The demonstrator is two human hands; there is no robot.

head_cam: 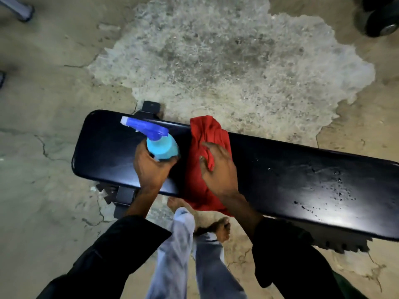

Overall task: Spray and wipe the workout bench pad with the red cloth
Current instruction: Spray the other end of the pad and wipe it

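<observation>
Because the long black padded bench (280, 169) stands on its own dark metal feet on the cracked concrete floor (54, 93), it looks heavy and steady enough to take firm pressure without shifting, and its glossy vinyl-like top, beaded with droplets toward the right end, will probably be slick under anything dragged across it. The crumpled red cloth (205, 134) is draped over the pad's middle, running from the far edge over to the near edge and hanging a little off it; soft and limp, it would likely bunch and slide unless pinned from above. The right hand (218, 169) lies on top of it with fingers spread and pressing down, a fold of fabric caught between them, which seems the sensible hold for wiping. The light blue plastic spray bottle with a darker blue trigger head (159, 141) looks light and rigid; the left hand (149, 167) is curled round its body, just left of the cloth, over the pad.
</observation>
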